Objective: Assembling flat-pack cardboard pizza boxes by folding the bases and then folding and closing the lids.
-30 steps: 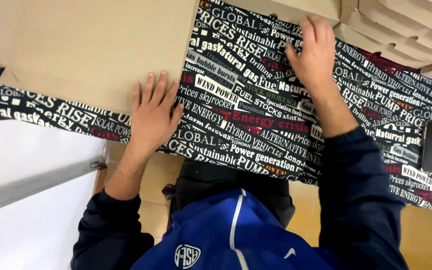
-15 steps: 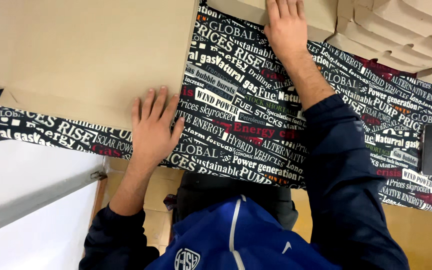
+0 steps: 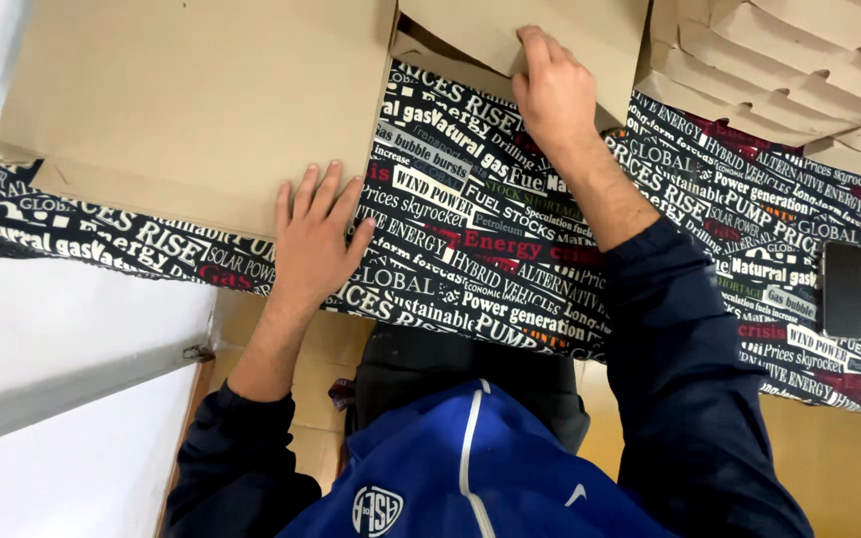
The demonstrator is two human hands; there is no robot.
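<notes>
A large flat brown cardboard sheet [image 3: 191,110] lies on a table covered with a black cloth printed all over with words [image 3: 510,259]. My left hand [image 3: 316,234] rests flat, fingers spread, on the sheet's near right corner and the cloth. My right hand [image 3: 553,90] reaches farther out and grips the near edge of a second cardboard piece [image 3: 560,35], fingers curled over it. Both arms wear dark blue sleeves.
A stack of folded cardboard pieces [image 3: 779,75] lies at the far right. A dark phone [image 3: 842,289] lies on the cloth at the right. A white wall or panel [image 3: 62,399] runs along the left, with wooden floor below the table edge.
My right hand has moved away from me across the cloth and taken hold of the second cardboard piece's edge. My left hand has stayed pressed on the large sheet.
</notes>
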